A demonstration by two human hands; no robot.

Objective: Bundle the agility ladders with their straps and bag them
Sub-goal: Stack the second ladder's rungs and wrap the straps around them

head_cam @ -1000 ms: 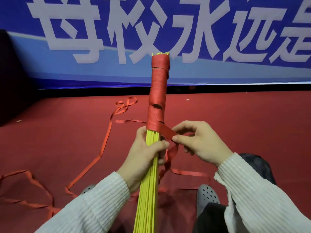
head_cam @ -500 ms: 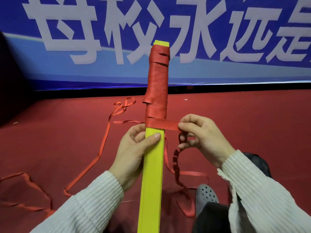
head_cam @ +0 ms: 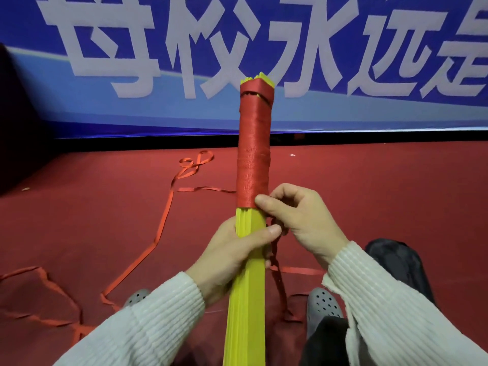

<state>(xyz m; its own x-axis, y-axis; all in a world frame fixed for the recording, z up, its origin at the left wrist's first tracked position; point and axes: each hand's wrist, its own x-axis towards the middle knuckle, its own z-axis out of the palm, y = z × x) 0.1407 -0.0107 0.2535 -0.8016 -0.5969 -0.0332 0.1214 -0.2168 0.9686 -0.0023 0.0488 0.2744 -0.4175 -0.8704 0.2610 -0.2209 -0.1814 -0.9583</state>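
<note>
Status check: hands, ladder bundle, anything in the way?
Left hand grips yellow rung bundle below the wrap. Right hand pinches red strap at wrap's lower edge. Loose strap tail trails on floor.

You get even, fairly bright indoor light with only soft shadows on the red floor (head_cam: 369, 196). The far left edge falls dark, the blue banner (head_cam: 343, 112) bows from wide-angle distortion, and its lettering looks slightly soft.

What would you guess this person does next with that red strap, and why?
Probably another turn just below the last: the right hand pinches the red strap at the wrap's lower edge, the left hand grips the yellow rungs, still bare, and loose strap remains on the floor.
</note>
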